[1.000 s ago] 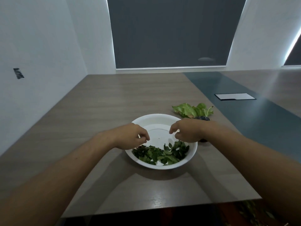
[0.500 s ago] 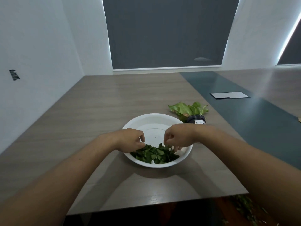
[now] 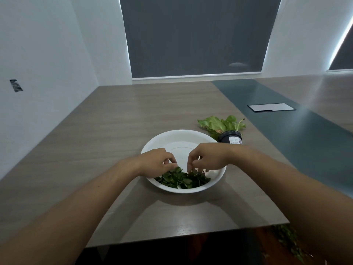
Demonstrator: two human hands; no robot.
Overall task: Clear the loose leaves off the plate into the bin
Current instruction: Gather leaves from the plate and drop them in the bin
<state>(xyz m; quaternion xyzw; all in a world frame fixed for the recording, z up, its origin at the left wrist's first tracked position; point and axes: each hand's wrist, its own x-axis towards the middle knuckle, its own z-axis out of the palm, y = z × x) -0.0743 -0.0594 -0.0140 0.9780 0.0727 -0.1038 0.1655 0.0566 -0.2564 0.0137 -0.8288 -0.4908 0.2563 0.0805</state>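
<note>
A white round plate [image 3: 177,136] sits on the wooden table near its front edge. A heap of small dark green loose leaves [image 3: 181,179] lies in the near part of the plate. My left hand [image 3: 156,162] reaches in from the left, fingers curled and touching the heap's left side. My right hand [image 3: 207,158] comes from the right, fingertips pressed into the top of the leaves. Whether either hand has pinched leaves is hidden by the fingers. No bin is in view.
A bunch of light green large leaves [image 3: 219,124] lies behind the plate on the right, beside a black jar [image 3: 230,137] with a white label. A flat white panel [image 3: 271,107] sits in the dark strip. Scattered leaves [image 3: 286,240] lie below the table's front right corner.
Both hands have moved closer together and down into the leaf heap. The leaves are bunched more tightly at the near rim than a second ago.
</note>
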